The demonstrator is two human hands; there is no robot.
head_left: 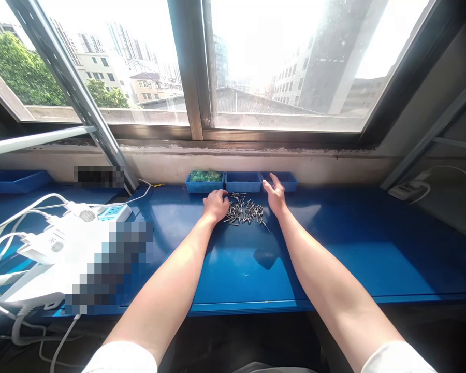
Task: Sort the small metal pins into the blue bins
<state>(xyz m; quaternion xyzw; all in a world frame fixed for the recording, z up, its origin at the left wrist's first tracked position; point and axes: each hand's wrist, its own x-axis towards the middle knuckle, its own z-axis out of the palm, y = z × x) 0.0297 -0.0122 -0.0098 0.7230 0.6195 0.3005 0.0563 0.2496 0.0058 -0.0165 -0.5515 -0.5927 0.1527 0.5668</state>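
Note:
A loose pile of small dark metal pieces, like screws or rivets, lies on the blue worktop. My left hand rests at the pile's left edge, its fingers curled together. Whatever they pinch is hidden or too small to name. Over the front of the right blue bin is my right hand, with thumb and fingers apart and nothing visible in it. It partly covers that bin, where some small dark pieces seem to lie. The middle blue bin stands behind the pile.
Small green packets fill the left blue bin. At left, white plugs and cables crowd a power strip, near a blurred-out patch. A metal shelf post stands before the window. Another blue tray sits far left; a white socket block lies right.

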